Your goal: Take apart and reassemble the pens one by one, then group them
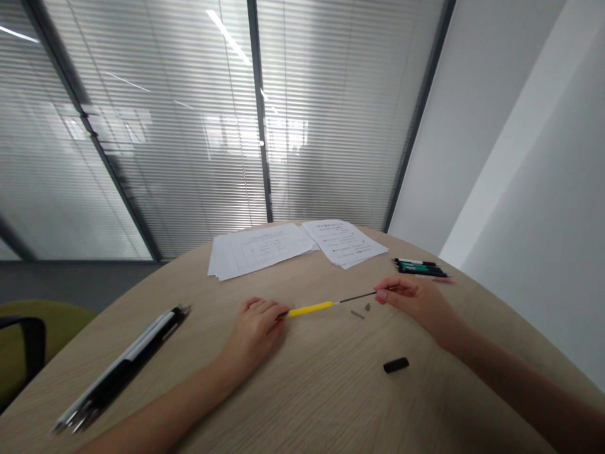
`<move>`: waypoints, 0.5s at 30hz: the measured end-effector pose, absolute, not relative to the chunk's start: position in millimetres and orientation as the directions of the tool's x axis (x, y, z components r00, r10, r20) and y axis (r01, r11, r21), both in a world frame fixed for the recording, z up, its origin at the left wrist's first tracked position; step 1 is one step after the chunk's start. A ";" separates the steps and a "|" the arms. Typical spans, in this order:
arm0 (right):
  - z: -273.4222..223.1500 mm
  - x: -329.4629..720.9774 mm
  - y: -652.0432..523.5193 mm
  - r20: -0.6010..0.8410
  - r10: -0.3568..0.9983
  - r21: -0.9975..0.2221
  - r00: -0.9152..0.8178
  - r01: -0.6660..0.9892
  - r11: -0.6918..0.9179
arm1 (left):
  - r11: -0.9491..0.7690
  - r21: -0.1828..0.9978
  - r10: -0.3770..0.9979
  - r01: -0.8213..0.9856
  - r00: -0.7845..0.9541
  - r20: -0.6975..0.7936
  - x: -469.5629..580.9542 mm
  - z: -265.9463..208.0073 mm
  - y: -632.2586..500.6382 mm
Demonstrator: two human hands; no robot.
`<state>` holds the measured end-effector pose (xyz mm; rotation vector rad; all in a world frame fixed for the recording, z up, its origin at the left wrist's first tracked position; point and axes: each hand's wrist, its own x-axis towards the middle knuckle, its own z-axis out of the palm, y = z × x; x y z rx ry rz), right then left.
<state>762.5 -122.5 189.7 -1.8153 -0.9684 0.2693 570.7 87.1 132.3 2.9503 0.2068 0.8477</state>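
Note:
My left hand (259,325) rests low over the table, its fingers closed round the dark end of a yellow pen barrel (309,309). A thin dark pen refill (357,297) reaches from the barrel's right end to my right hand (401,295). There the thumb and fingertips pinch its far end. The refill's left end meets the barrel's mouth; how far it sits inside is hidden. Just below the refill lie a small spring (358,314) and a tiny pointed piece (367,307). Nearer to me is a short black tube-like piece (396,365), perhaps a grip.
Several black and white pens (127,359) lie bundled at the left. More pens (420,268), some green, lie at the right edge. Printed sheets (259,249) cover the table's (302,397) far side. A green chair (51,321) stands at the left.

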 end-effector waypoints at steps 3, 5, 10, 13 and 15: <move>184.8 758.9 -122.4 0.250 0.754 -0.827 0.607 0.539 -0.159 | -0.992 0.085 0.121 0.089 0.839 0.531 571.2 129.0 87.5; 178.1 756.0 -120.8 0.251 0.782 -0.803 0.570 0.574 -0.160 | -0.996 0.069 0.087 0.058 0.833 0.546 571.4 126.7 87.2; 175.1 754.4 -119.9 0.307 0.844 -0.726 0.440 0.681 -0.090 | -0.996 0.085 0.057 0.013 0.841 0.537 571.1 129.0 83.5; 189.8 759.3 -136.6 0.372 0.830 -0.564 0.415 0.812 -0.153 | -0.991 0.129 0.095 0.033 0.854 0.512 571.2 132.9 82.4; 196.9 761.4 -157.0 0.288 0.898 -0.459 0.332 0.871 -0.175 | -0.987 0.153 0.123 0.051 0.855 0.504 571.5 133.6 82.9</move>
